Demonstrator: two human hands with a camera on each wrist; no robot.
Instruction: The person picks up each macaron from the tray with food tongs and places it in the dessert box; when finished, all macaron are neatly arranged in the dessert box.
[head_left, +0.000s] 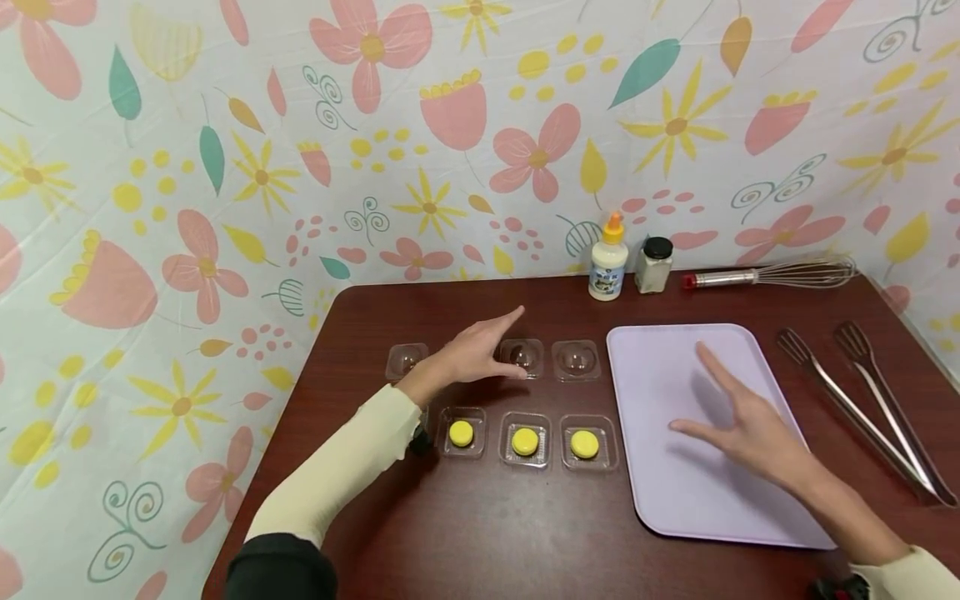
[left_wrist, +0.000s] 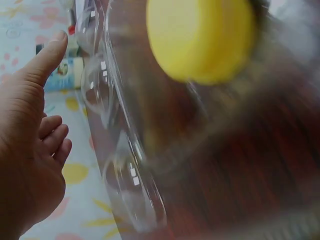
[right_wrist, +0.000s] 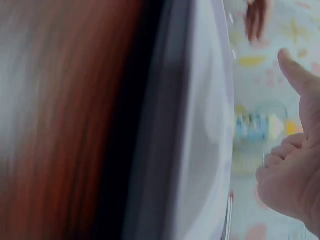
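My left hand (head_left: 474, 348) hovers over the back row of small clear plastic pieces, fingers extended, thumb apart, nothing held. Domed centres show on these pieces, such as the one at the row's right end (head_left: 577, 360); the hand partly covers the row. In front of them stand three square clear containers (head_left: 525, 463), each with a round, thick yellow disc (head_left: 584, 444) inside. The left wrist view shows one yellow disc (left_wrist: 200, 37) close up. Over the lilac tray (head_left: 660, 492), my right hand (head_left: 753, 429) is spread and holds nothing.
At the table's back edge stand a white bottle (head_left: 606, 271) with an orange tip and a black-capped jar (head_left: 654, 267). A whisk (head_left: 802, 273) lies right of them. Metal tongs (head_left: 885, 408) rest right of the tray. A flowered cloth (head_left: 465, 150) hangs behind.
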